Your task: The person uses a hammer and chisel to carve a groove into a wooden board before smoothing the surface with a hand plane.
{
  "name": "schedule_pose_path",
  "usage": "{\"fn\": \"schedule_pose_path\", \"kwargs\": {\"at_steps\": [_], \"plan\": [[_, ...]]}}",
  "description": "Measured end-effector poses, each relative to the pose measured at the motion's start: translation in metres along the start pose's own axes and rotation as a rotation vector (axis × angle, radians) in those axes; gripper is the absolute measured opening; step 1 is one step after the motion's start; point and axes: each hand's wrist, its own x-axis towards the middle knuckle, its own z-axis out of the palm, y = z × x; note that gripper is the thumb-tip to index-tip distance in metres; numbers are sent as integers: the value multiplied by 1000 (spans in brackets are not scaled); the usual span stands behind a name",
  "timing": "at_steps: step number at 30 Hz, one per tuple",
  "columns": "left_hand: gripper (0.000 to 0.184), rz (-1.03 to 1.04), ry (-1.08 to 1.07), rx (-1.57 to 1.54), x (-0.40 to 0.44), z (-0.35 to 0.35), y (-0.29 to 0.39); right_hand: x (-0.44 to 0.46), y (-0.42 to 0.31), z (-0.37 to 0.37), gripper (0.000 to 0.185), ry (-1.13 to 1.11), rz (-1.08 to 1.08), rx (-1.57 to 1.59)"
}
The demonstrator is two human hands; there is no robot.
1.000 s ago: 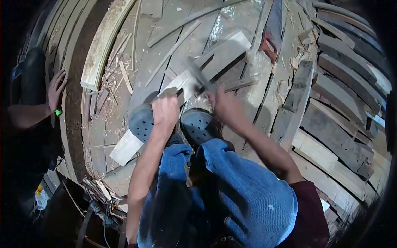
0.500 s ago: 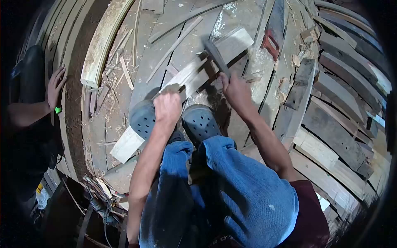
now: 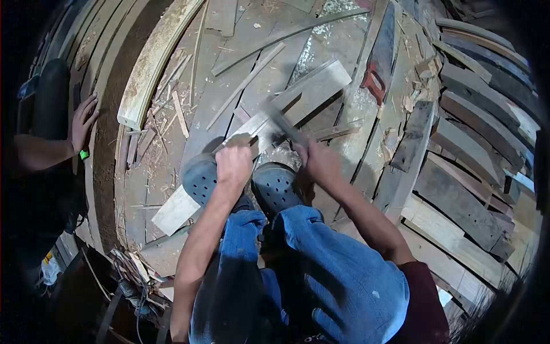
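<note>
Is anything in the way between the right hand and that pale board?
Only the blurry dark tool that the right hand holds, reaching towards the pale board. Nothing else visible is between them; the left hand is off to the left.

A hand could pass over the floor (image 3: 356, 109) between the far end of the board (image 3: 321, 86) and the red-handled saw (image 3: 373, 83), though a loose slat (image 3: 338, 131) lies low across part of that way. On the near side, my left shoe (image 3: 201, 178) and right shoe (image 3: 277, 186) stand in the way. Beyond the board, a thin strip (image 3: 246, 86) and a curved strip (image 3: 286, 40) cross the planks. Stacked boards (image 3: 467, 200) hem in my right, a thick curved beam (image 3: 160, 63) my left.
</note>
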Motion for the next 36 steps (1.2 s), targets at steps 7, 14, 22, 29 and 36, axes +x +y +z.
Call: {"fn": "schedule_pose_path", "kwargs": {"at_steps": [7,14,22,29,36], "plan": [[14,72,97,79,1,3,-2,-12,-12,1,47,73,-103,55],[13,25,16,38,0,2,-1,-17,-13,13,45,109,-85,51],[17,54,48,36,0,-2,-1,-5,-9,-6,46,195,-82,44],[15,34,-20,73,0,-2,0,4,-12,-14,46,146,5,60],[14,15,-28,-4,-2,-7,2,15,-4,-28,44,91,125,105]]}}
